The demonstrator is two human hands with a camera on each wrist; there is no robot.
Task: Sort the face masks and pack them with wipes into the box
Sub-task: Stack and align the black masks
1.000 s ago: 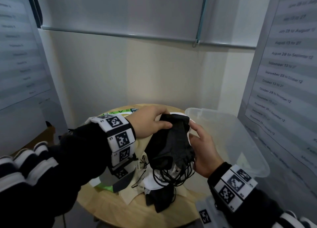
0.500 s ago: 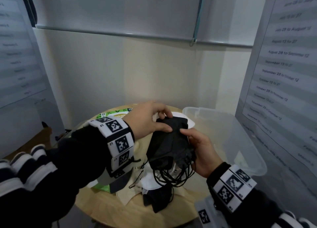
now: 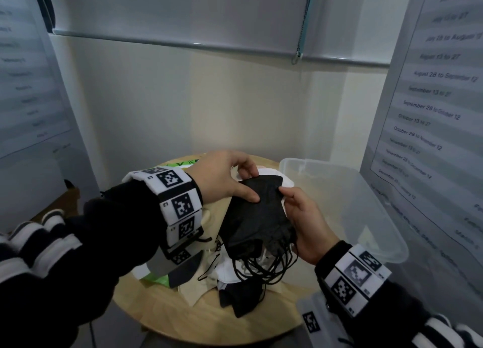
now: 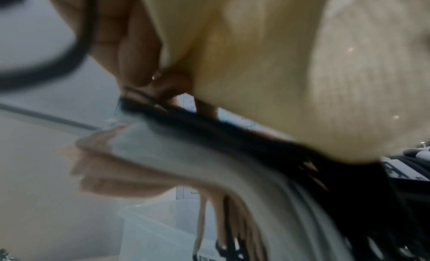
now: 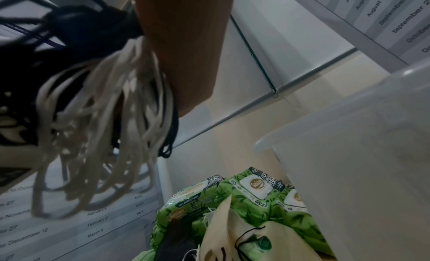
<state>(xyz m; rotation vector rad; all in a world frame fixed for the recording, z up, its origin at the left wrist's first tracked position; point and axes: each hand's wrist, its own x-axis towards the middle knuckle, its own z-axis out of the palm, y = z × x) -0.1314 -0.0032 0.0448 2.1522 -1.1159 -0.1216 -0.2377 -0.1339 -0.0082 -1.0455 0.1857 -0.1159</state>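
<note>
A stack of face masks [image 3: 257,217], black on top with white ones beneath, is held above the round wooden table [image 3: 209,319]. My right hand [image 3: 305,224] grips the stack from the right, its fingertips on the top edge. My left hand [image 3: 230,180] pinches the stack's upper left corner, thumb on the black front. Black and white ear loops [image 5: 100,121] dangle from the stack's lower end. Loose beige, white and black masks [image 3: 230,287] lie on the table below. Green wipes packs [image 5: 235,197] sit at the table's back left. The clear plastic box [image 3: 360,206] stands to the right.
Walls with printed date sheets [image 3: 433,107] close in on the left and right. A white wall and blind edge stand behind the table. The box's open rim [image 3: 313,162] is just right of the hands. A dark cable [image 4: 76,50] crosses the left wrist view.
The left hand slid down the stack's top edge and its thumb now lies on the black front. The right fingertips climbed to the stack's upper right corner. The stack stayed in place.
</note>
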